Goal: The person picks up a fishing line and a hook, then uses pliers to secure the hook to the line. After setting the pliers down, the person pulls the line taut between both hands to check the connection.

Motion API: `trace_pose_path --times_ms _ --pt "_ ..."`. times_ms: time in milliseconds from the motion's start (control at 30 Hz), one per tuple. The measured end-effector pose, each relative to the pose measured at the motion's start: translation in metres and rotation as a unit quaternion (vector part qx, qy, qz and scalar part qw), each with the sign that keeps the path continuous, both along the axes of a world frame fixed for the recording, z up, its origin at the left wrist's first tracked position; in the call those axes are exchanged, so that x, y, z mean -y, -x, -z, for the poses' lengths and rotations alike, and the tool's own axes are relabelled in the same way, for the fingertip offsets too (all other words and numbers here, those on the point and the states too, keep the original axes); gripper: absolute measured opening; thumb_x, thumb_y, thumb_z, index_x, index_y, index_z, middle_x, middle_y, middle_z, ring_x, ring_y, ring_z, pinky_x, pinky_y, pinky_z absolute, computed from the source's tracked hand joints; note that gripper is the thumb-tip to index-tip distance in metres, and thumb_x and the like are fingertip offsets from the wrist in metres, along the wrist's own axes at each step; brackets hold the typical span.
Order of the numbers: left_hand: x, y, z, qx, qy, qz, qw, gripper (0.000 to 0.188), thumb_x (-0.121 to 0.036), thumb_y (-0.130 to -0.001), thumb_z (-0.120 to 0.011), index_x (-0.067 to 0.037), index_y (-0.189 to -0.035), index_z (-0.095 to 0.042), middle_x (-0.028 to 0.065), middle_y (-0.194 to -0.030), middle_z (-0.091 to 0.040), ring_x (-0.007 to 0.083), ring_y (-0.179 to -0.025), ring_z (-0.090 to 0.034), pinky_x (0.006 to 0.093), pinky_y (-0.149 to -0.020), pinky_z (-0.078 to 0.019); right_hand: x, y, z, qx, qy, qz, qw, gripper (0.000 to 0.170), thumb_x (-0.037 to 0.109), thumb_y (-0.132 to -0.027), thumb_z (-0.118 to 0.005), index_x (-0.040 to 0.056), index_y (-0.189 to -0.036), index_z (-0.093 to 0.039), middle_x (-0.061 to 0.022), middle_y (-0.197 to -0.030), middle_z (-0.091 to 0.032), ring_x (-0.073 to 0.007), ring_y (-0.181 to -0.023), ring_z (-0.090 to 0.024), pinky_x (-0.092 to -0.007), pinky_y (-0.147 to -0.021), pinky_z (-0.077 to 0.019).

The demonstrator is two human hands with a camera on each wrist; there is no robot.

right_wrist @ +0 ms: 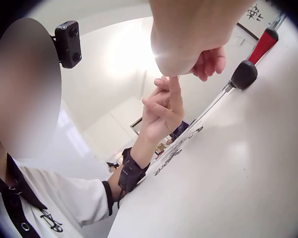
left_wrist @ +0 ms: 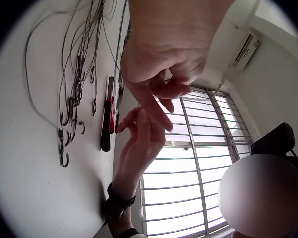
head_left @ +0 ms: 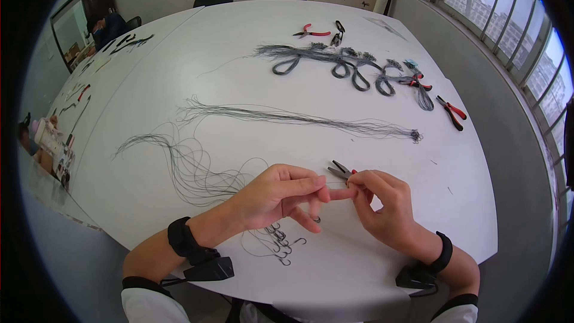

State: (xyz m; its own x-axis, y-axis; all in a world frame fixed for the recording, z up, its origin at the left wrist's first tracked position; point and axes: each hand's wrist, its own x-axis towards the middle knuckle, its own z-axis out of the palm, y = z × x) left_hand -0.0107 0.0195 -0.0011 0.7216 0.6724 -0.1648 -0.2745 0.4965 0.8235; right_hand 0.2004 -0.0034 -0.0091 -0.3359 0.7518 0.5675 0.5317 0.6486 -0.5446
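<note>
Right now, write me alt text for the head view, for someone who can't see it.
A person's left hand and right hand come together above a white table; anything held between them is too fine to tell. Dark hooks lie near the left hand, pliers lie partly hidden behind the right, and bundles of thin line stretch farther back.

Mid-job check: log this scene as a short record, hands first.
Left hand: thumb and finger pinched, apparently on a thin line
Right hand: fingertips pinched, apparently on the same line
Hooks: clustered just below the left hand in the head view
Nearest tool: pliers, jaws apart, just beyond the right hand
Middle: long strand bundle
Far side: looped bundles, more pliers
</note>
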Motion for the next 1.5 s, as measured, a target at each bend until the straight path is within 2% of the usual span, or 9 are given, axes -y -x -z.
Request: trace_pose_path --times_ms 67,133,233,533,733,1067,1133,1333,1500 --pt "0.001 -0.001 -0.001 0.001 -0.005 -0.001 1.000 0.028 -0.018 -0.096 -0.041 0.003 -0.091 -0.058 0.0134 -0.073 -0.061 0.0323 -0.119 -0.048 0.0333 -0.056 -0.0579 -0.001 -0.001 0.002 -0.003 0.001 0.000 1.000 0.012 -0.006 -0.072 -0.058 0.0020 -0.080 -0.055 -0.0080 -0.063 -0.054 -0.0207 -0.053 -0.052 -0.0301 -0.047 -0.0408" --pt "0.002 -0.002 0.000 0.060 -0.019 -0.004 0.998 0.027 -0.021 -0.096 -0.041 0.001 -0.095 -0.057 0.0215 -0.114 -0.057 0.0301 -0.121 -0.046 0.0327 -0.056 -0.0583 -0.001 -0.001 0.004 0.005 0.004 -0.005 1.000 0.013 -0.006 -0.071 -0.059 0.0024 -0.080 -0.055 -0.0081 -0.063 -0.054 -0.0212 -0.053 -0.052 -0.0308 -0.048 -0.0410" --pt "0.003 -0.005 0.001 0.070 -0.028 -0.062 0.995 0.029 -0.023 -0.097 -0.041 0.000 -0.101 -0.056 0.0211 -0.130 -0.046 0.0268 -0.121 -0.046 0.0313 -0.056 -0.0584 0.000 -0.001 0.005 0.044 0.036 -0.046 0.997 0.013 -0.005 -0.070 -0.060 0.0026 -0.080 -0.055 -0.0080 -0.063 -0.054 -0.0223 -0.053 -0.053 -0.0319 -0.048 -0.0414" --pt "0.008 -0.014 0.006 -0.093 -0.138 -0.109 0.980 0.030 -0.020 -0.096 -0.043 0.002 -0.110 -0.057 0.0173 -0.110 -0.061 0.0246 -0.104 -0.060 0.0272 -0.054 -0.0568 0.005 0.007 0.009 0.065 0.019 -0.157 0.985 0.012 0.000 -0.070 -0.061 0.0026 -0.082 -0.057 -0.0082 -0.066 -0.056 -0.0253 -0.057 -0.056 -0.0349 -0.048 -0.0428" --pt "0.007 -0.008 -0.005 -0.052 -0.027 -0.136 0.989 0.030 -0.024 -0.096 -0.042 0.001 -0.105 -0.057 0.0176 -0.108 -0.061 0.0238 -0.094 -0.064 0.0271 -0.047 -0.0524 0.006 0.006 0.011 0.110 0.044 -0.097 0.988 0.011 -0.001 -0.071 -0.059 0.0020 -0.081 -0.055 -0.0096 -0.065 -0.055 -0.0273 -0.056 -0.055 -0.0363 -0.048 -0.0426" --pt "0.009 -0.011 -0.003 0.005 -0.043 -0.148 0.988 0.027 -0.021 -0.097 -0.041 0.000 -0.098 -0.058 0.0152 -0.105 -0.063 0.0233 -0.100 -0.062 0.0284 -0.052 -0.0545 0.007 0.007 0.007 0.106 0.056 -0.084 0.989 0.009 0.000 -0.072 -0.059 0.0023 -0.080 -0.054 -0.0103 -0.063 -0.054 -0.0275 -0.057 -0.055 -0.0368 -0.048 -0.0425" --pt "0.009 -0.014 -0.001 -0.093 -0.138 -0.138 0.976 0.026 -0.018 -0.096 -0.043 0.002 -0.100 -0.059 0.0136 -0.103 -0.063 0.0211 -0.099 -0.062 0.0277 -0.054 -0.0552 0.008 0.009 0.007 0.098 0.019 -0.158 0.982 0.010 0.000 -0.072 -0.060 0.0028 -0.080 -0.055 -0.0095 -0.064 -0.054 -0.0266 -0.057 -0.055 -0.0364 -0.048 -0.0428" --pt "0.011 -0.015 -0.002 -0.273 -0.173 -0.017 0.946 0.021 -0.012 -0.094 -0.046 0.003 -0.099 -0.059 0.0079 -0.087 -0.065 0.0123 -0.078 -0.064 0.0217 -0.050 -0.0503 0.011 0.008 0.002 0.078 -0.018 -0.092 0.993 0.014 -0.005 -0.070 -0.061 0.0018 -0.083 -0.059 -0.0074 -0.061 -0.053 -0.0226 -0.049 -0.050 -0.0316 -0.045 -0.0401" --pt "0.013 -0.014 -0.001 -0.317 -0.282 0.011 0.906 0.019 -0.009 -0.094 -0.045 0.003 -0.096 -0.059 0.0053 -0.080 -0.063 0.0081 -0.063 -0.058 0.0200 -0.047 -0.0463 0.014 0.007 0.000 0.126 -0.023 -0.099 0.987 0.013 -0.004 -0.069 -0.058 0.0014 -0.081 -0.056 -0.0076 -0.064 -0.050 -0.0230 -0.054 -0.051 -0.0322 -0.046 -0.0416"
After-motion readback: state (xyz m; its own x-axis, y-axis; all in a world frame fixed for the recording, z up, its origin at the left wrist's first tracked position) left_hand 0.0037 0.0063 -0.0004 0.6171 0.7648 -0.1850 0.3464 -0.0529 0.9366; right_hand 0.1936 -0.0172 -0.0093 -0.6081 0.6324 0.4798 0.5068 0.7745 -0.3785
